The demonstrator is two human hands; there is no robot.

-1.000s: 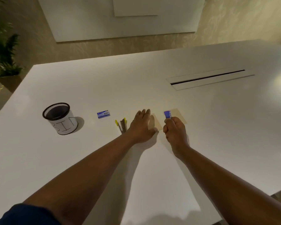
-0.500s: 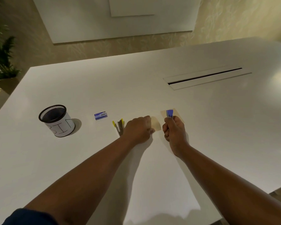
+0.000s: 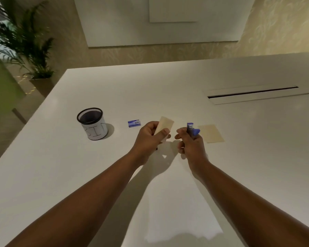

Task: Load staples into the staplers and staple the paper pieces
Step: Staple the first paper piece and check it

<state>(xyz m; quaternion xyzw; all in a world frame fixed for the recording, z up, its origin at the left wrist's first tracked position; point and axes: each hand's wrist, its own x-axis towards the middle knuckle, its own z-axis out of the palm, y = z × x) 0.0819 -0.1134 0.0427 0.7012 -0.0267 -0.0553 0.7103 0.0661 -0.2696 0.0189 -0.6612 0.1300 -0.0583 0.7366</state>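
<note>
Left grip: left hand (image 3: 151, 135) pinches a tan paper piece (image 3: 163, 127), held above the table.
Right grip: right hand (image 3: 190, 142) clasps a blue stapler (image 3: 192, 130), upright.
Table (image 3: 168, 97): white, smooth, glossy.
Cup (image 3: 93, 123): round black mesh, white sleeve.
Second paper (image 3: 211, 133): flat tan rectangle, just right of the stapler.
Staple box (image 3: 134, 123): small, blue.

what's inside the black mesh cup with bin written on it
Through the open top of the mesh cup only dark interior shows; nothing sticks out above the rim. Its lower part is wrapped in white paper, so the bottom is hidden and I cannot tell if anything lies there.
</note>
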